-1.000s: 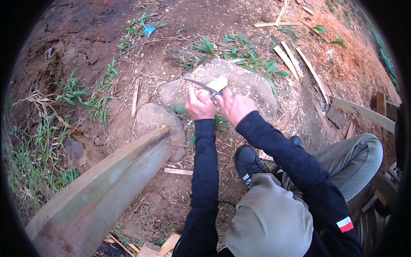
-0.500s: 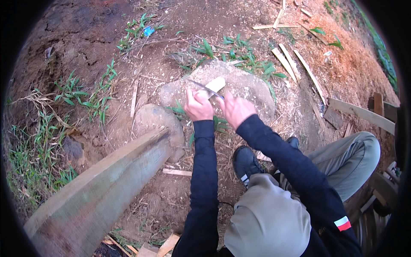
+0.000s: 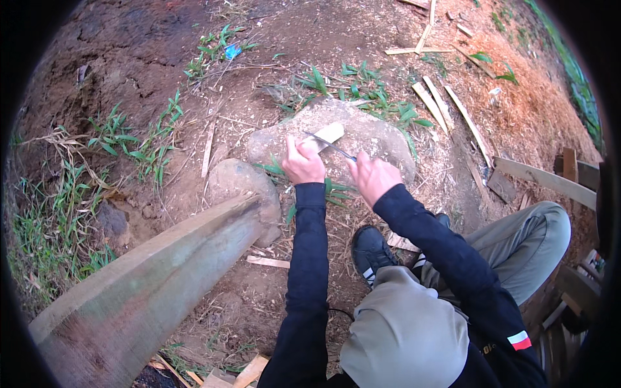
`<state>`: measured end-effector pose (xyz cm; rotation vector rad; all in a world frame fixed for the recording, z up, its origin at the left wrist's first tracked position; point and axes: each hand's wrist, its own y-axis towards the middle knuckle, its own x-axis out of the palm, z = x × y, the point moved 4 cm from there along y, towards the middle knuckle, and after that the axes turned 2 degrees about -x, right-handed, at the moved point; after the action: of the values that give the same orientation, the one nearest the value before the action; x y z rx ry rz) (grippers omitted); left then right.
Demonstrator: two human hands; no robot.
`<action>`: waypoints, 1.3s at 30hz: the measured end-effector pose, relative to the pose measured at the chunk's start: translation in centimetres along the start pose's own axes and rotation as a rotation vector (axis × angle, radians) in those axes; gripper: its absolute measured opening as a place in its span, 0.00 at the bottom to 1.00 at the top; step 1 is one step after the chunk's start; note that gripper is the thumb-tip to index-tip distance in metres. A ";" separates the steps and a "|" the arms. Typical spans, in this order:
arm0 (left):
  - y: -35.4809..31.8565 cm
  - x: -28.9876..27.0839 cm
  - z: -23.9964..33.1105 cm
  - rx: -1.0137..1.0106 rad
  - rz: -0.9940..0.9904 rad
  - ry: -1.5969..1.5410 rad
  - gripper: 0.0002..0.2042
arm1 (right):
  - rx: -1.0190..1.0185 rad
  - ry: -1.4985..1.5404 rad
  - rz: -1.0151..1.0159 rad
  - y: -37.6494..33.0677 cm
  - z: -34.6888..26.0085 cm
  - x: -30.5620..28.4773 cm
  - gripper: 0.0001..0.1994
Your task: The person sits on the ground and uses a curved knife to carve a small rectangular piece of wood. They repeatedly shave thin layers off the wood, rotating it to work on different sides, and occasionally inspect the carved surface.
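Note:
My left hand is closed round the near end of a short, pale piece of wood, which points up and to the right over a flat stone. In my right hand is a knife with a thin dark blade; a bit of blue shows where it leaves my fingers. The blade lies slantwise against the wood, its tip just beyond my left fingers. My fingers hide most of the knife's handle and the wood's lower end.
A thick wooden beam slants in from the lower left, its end against a rounded stone. Wood strips and sawdust lie at the upper right. Boards stand at the right. My shoe is below the flat stone.
My right hand has moved right and down, drawing the knife with it, so more of the blade shows between my hands. My left hand still grips the wood in nearly the same place.

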<state>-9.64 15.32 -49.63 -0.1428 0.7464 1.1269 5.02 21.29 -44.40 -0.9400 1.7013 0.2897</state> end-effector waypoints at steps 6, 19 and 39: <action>-0.1 0.2 0.0 -0.056 -0.071 0.057 0.12 | 0.058 0.055 0.086 0.0 1.0 0.8 0.20; 0.4 0.6 1.2 0.002 -0.096 0.059 0.11 | 0.092 0.056 0.099 -0.2 1.5 0.4 0.19; -0.3 0.6 -0.9 0.074 -0.075 -0.010 0.10 | 0.186 0.196 -0.068 -4.5 6.8 -0.2 0.24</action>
<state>-9.64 15.21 -50.72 -0.1018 0.7671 1.0269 12.95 22.65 -45.39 -0.9089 1.8350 -0.0071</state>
